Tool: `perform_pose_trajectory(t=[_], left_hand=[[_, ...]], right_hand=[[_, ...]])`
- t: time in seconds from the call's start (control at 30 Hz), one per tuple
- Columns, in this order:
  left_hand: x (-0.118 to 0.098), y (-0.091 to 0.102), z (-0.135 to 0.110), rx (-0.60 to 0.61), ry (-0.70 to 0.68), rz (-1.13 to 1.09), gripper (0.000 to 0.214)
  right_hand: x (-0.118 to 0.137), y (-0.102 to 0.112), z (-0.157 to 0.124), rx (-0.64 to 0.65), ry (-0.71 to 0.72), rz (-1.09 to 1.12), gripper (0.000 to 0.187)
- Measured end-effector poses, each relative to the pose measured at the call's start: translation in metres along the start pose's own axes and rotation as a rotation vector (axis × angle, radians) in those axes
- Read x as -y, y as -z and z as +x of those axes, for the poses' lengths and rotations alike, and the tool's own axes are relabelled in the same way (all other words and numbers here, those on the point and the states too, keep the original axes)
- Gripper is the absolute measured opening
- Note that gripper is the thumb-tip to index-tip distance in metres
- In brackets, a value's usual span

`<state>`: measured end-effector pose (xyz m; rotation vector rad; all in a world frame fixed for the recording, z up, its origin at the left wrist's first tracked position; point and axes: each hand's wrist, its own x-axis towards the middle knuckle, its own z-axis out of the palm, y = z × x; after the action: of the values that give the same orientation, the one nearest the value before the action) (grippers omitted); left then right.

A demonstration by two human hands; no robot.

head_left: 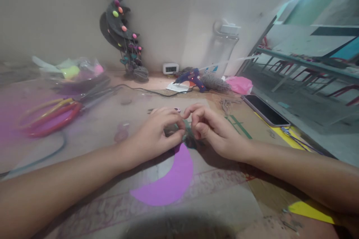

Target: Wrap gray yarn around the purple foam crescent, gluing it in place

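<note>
A purple paper crescent lies flat on the work surface in front of me. My left hand is just above its upper tip, thumb and fingertips pinched together. Facing it, my right hand has its fingers curled in against the thumb. A small dark greenish patch shows between and below the hands, too blurred to name. What either pinch holds is hidden or too small to make out. Behind my left hand, a small pair of scissors is partly covered by the fingers.
Large scissors with red and yellow handles lie at left, near a plastic bag. A blue glue gun, grey yarn, a clock and a bottle stand behind. A decorated dark crescent hangs left; a phone lies right.
</note>
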<state>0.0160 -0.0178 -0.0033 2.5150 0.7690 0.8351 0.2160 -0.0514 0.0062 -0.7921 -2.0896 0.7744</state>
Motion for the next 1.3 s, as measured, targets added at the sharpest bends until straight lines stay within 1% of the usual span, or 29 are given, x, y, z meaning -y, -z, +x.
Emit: perform_pose_trajectory(t=[0.1, 0.17, 0.23, 0.3, 0.33, 0.37, 0.4, 0.43, 0.53, 0.57, 0.67, 0.7, 0.77, 0.83, 0.87, 0.97, 1.0, 1.07, 1.17, 1.23, 1.3], left_hand=[[0.000, 0.002, 0.000, 0.009, 0.045, -0.005, 0.011], [0.000, 0.003, -0.001, 0.011, 0.081, -0.016, 0.013], [0.001, 0.004, -0.001, 0.015, 0.114, -0.040, 0.015], [0.002, 0.004, -0.002, 0.024, 0.151, -0.076, 0.017], [0.002, 0.004, -0.002, 0.028, 0.168, -0.095, 0.018], [0.003, 0.004, -0.002, 0.029, 0.187, -0.112, 0.019], [0.004, 0.004, -0.003, 0.024, 0.210, -0.130, 0.019], [0.004, 0.003, -0.003, 0.021, 0.236, -0.150, 0.022], [0.004, 0.002, -0.004, 0.019, 0.284, -0.225, 0.036], [0.004, 0.002, -0.005, 0.022, 0.289, -0.248, 0.038], [0.005, 0.001, -0.006, 0.024, 0.284, -0.283, 0.038], [0.006, 0.001, -0.006, 0.026, 0.284, -0.288, 0.037], [0.006, 0.001, -0.006, 0.019, 0.287, -0.277, 0.035], [0.006, 0.001, -0.006, 0.016, 0.286, -0.259, 0.035], [0.006, 0.002, -0.006, 0.017, 0.284, -0.252, 0.034], [0.006, 0.002, -0.005, 0.014, 0.260, -0.209, 0.032], [0.006, 0.002, -0.005, 0.019, 0.242, -0.184, 0.030], [0.007, 0.003, -0.004, 0.035, 0.191, -0.133, 0.028], [0.009, 0.002, -0.004, 0.079, 0.114, -0.092, 0.029], [0.010, 0.002, -0.003, 0.097, 0.077, -0.084, 0.029], [0.009, 0.002, -0.002, 0.097, 0.050, -0.092, 0.027]], right_hand=[[0.004, 0.004, 0.001, -0.045, -0.115, 0.292, 0.013], [0.009, 0.014, 0.004, -0.124, -0.134, 0.363, 0.015], [0.015, 0.030, 0.009, -0.277, -0.095, 0.328, 0.015], [0.018, 0.047, 0.015, -0.447, 0.002, 0.260, 0.011], [0.017, 0.054, 0.018, -0.506, 0.048, 0.213, 0.009], [0.015, 0.059, 0.020, -0.530, 0.057, 0.137, 0.008], [0.011, 0.062, 0.021, -0.504, 0.047, 0.034, 0.009], [0.007, 0.063, 0.022, -0.430, -0.002, -0.088, 0.011], [-0.004, 0.053, 0.019, -0.169, -0.117, -0.422, 0.034], [-0.005, 0.048, 0.018, -0.085, -0.147, -0.486, 0.037], [0.001, 0.036, 0.012, 0.154, -0.214, -0.558, 0.026], [0.004, 0.033, 0.010, 0.217, -0.220, -0.562, 0.026], [0.008, 0.028, 0.007, 0.300, -0.213, -0.561, 0.032], [0.007, 0.024, 0.004, 0.331, -0.186, -0.559, 0.040], [0.005, 0.021, 0.003, 0.339, -0.169, -0.556, 0.038], [-0.004, 0.016, 0.000, 0.349, -0.120, -0.534, 0.014], [-0.006, 0.015, -0.001, 0.339, -0.116, -0.524, 0.011], [-0.009, 0.014, -0.002, 0.277, -0.147, -0.497, 0.013], [-0.008, 0.015, -0.002, 0.144, -0.226, -0.425, 0.010], [-0.006, 0.015, -0.002, 0.090, -0.225, -0.380, 0.009], [-0.003, 0.014, -0.002, 0.058, -0.189, -0.360, 0.008]])
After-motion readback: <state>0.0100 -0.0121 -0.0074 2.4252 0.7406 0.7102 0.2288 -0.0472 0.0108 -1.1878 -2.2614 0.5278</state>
